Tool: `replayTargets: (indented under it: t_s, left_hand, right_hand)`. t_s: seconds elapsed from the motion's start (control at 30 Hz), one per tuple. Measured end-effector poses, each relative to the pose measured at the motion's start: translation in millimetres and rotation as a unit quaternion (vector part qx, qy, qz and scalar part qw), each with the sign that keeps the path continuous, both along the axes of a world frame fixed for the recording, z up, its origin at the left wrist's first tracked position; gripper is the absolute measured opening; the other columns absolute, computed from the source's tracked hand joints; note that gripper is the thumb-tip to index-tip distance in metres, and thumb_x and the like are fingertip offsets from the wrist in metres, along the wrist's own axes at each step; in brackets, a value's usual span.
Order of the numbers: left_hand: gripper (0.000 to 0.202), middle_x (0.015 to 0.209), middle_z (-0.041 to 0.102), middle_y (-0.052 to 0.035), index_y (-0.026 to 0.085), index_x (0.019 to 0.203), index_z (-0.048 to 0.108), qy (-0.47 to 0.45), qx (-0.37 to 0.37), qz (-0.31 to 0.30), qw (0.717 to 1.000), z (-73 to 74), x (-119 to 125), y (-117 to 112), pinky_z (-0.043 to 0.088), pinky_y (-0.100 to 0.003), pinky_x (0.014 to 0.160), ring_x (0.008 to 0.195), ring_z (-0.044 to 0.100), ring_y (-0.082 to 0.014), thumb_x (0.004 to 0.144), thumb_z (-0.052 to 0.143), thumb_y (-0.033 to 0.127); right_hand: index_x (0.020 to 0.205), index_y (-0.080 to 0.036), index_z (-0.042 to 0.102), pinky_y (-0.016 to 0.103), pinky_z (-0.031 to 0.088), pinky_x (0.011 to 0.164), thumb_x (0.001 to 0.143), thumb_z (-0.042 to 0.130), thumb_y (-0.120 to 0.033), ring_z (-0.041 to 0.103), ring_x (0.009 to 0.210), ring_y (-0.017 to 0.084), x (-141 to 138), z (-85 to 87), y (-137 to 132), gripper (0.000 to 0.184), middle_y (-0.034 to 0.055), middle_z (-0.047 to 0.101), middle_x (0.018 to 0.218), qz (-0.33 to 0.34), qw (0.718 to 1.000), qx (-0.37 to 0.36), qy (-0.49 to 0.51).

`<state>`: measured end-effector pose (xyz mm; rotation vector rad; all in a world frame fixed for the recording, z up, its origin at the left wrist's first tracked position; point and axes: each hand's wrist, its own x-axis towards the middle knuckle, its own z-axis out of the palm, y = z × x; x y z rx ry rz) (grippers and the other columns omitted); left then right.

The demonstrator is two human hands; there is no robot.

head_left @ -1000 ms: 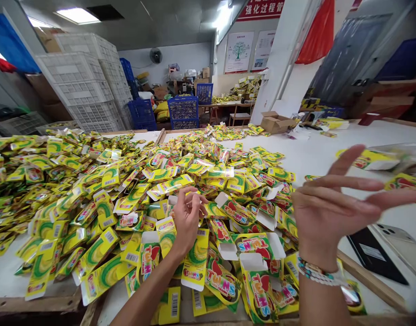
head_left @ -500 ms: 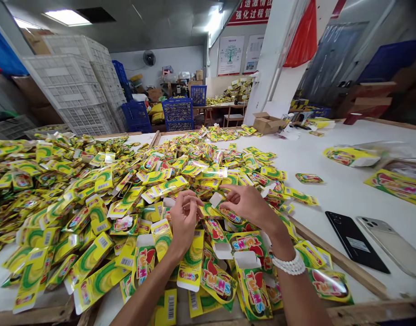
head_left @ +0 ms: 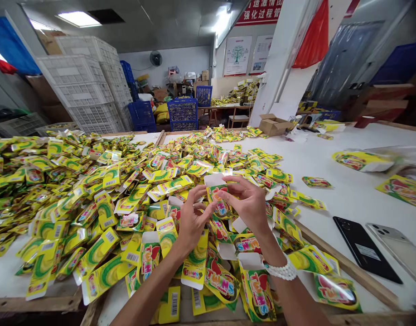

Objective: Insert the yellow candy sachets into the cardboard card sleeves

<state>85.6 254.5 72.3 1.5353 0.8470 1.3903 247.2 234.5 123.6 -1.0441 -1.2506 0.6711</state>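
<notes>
White surface (head_left: pixel 347 203), heap of yellow foil packets (head_left: pixel 75 213): over it, left hand (head_left: pixel 192 219) and right hand (head_left: pixel 249 203) pinch one packet (head_left: pixel 217 197) upright, long axis pointing forward, right hand overlapping it more.

Yellow paperboard package (head_left: pixel 219 201), white flap up, upright
</notes>
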Motion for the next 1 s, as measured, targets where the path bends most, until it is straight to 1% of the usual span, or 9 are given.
replayTargets:
  t_s: [0.13,0.2,0.3,0.37,0.53,0.7,0.8,0.87,1.0]
  left_hand:
    - [0.043,0.127,0.072,-0.0087,0.026,0.131,0.062,-0.009,0.009,0.002,1.0,5.4,-3,2,0.057,-0.017,0.055,0.068,0.069,-0.0083,0.094,0.074,0.042]
    - [0.048,0.129,0.069,-0.0089,0.028,0.137,0.061,-0.007,-0.008,-0.011,1.0,8.7,-4,2,0.058,-0.018,0.051,0.071,0.07,-0.0101,0.093,0.074,0.043]
    - [0.059,0.13,0.065,-0.0101,0.029,0.144,0.057,-0.007,-0.052,-0.026,0.998,12.2,-6,3,0.057,-0.019,0.043,0.073,0.072,-0.0134,0.09,0.075,0.046]
    - [0.059,0.129,0.064,-0.0096,0.029,0.143,0.057,-0.017,-0.065,-0.034,0.997,12.3,-5,5,0.058,-0.019,0.045,0.073,0.071,-0.0125,0.09,0.074,0.047]
    - [0.047,0.13,0.064,-0.0084,0.029,0.136,0.06,-0.043,-0.051,-0.063,0.996,2.1,-7,7,0.059,-0.019,0.057,0.077,0.069,-0.0109,0.093,0.071,0.044]
    - [0.056,0.132,0.065,-0.0096,0.029,0.145,0.057,-0.034,-0.043,-0.064,0.996,-8.6,-14,1,0.057,-0.019,0.061,0.077,0.068,-0.0101,0.092,0.073,0.039]
    - [0.049,0.129,0.066,-0.009,0.027,0.137,0.062,-0.028,-0.028,-0.066,0.997,-7.4,-15,-1,0.059,-0.021,0.067,0.083,0.07,-0.0121,0.091,0.073,0.037]
    - [0.042,0.129,0.066,-0.0091,0.025,0.13,0.064,-0.028,-0.023,-0.072,0.997,-5.8,-15,-1,0.061,-0.021,0.069,0.088,0.069,-0.0137,0.091,0.073,0.038]
    - [0.037,0.126,0.062,-0.0095,0.023,0.124,0.063,-0.023,-0.033,-0.087,0.995,-5.9,-15,-3,0.061,-0.02,0.056,0.084,0.062,-0.0133,0.094,0.069,0.044]
  right_hand:
    - [0.093,-0.022,0.081,0.034,0.067,0.072,0.072,0.09,-0.034,0.081,0.076,0.025,-9,-3.6,6,0.026,0.0063,0.084,0.085,-0.003,0.999,0.017,0.035]
    - [0.09,-0.021,0.081,0.033,0.067,0.071,0.072,0.09,-0.034,0.08,0.074,0.024,-8,-4.1,10,0.024,0.006,0.083,0.083,0.005,0.999,0.018,0.033]
    - [0.091,-0.02,0.081,0.035,0.067,0.072,0.072,0.09,-0.036,0.081,0.075,0.025,-5,-4.4,16,0.026,0.0068,0.084,0.084,0.03,0.999,0.006,0.02]
    - [0.092,-0.02,0.082,0.036,0.068,0.074,0.072,0.09,-0.036,0.082,0.078,0.027,-3,-5.4,18,0.027,0.0074,0.084,0.086,0.037,0.999,-0.002,0.015]
    - [0.098,-0.023,0.084,0.039,0.069,0.076,0.081,0.084,-0.038,0.082,0.082,0.029,-7,-11.9,9,0.023,0.0079,0.085,0.094,-0.015,0.999,0.02,-0.025]
    - [0.102,-0.024,0.085,0.038,0.067,0.074,0.085,0.081,-0.036,0.082,0.082,0.029,-11,-18.9,-6,0.021,0.0089,0.085,0.099,-0.052,0.993,0.045,-0.099]
    - [0.104,-0.024,0.084,0.039,0.067,0.078,0.086,0.08,-0.034,0.082,0.084,0.028,-12,-21.6,-8,0.02,0.0087,0.085,0.102,-0.049,0.992,0.054,-0.1]
    - [0.106,-0.025,0.084,0.04,0.067,0.081,0.087,0.079,-0.033,0.081,0.085,0.028,-11,-22.4,-8,0.021,0.0087,0.085,0.105,-0.047,0.991,0.059,-0.108]
    - [0.108,-0.025,0.082,0.041,0.067,0.084,0.089,0.077,-0.031,0.081,0.086,0.027,-11,-21.4,-8,0.021,0.0092,0.084,0.108,-0.037,0.989,0.07,-0.125]
